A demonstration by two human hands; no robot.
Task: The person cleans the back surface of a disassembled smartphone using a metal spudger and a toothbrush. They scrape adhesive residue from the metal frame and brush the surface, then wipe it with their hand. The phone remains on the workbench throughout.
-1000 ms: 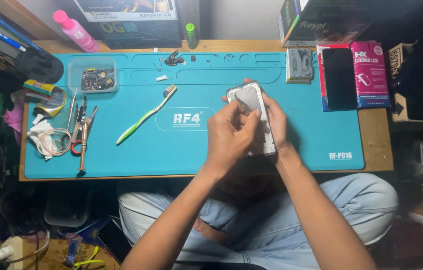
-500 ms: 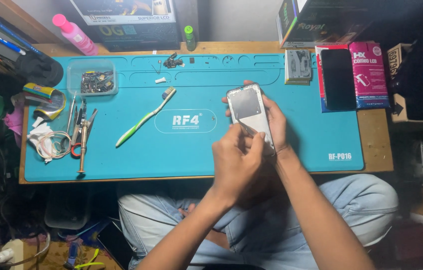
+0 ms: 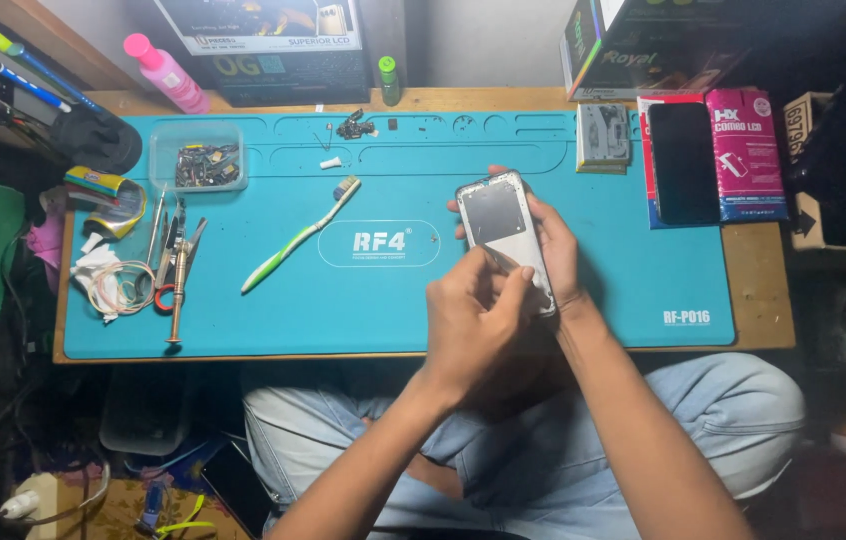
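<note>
The person sits at a wooden desk covered by a teal work mat (image 3: 583, 290), both hands raised just above its middle-right part. The right hand (image 3: 555, 250) cradles an opened phone body (image 3: 503, 228) from behind, fingers wrapped round its right edge and the thumb side hidden; the phone's pale inner face with a dark grey panel points up at the camera, tilted slightly left. The left hand (image 3: 478, 320) comes in from the near side, fingers curled together, their tips pressed against the phone's lower end; whether they pinch something small there I cannot tell.

Left of the hands, a green and white toothbrush (image 3: 298, 240) lies slanted on the mat. Further left is a cluster of tweezers and a screwdriver (image 3: 175, 265), beside a coiled pale cable (image 3: 113, 285). At the far left corner stands a clear tray of small parts (image 3: 200, 160), with a pink bottle (image 3: 168, 72) behind it. To the right, a black phone screen (image 3: 685, 160) rests on a box beside a pink carton (image 3: 745, 150), and a small grey part (image 3: 603, 135) lies just left of them
</note>
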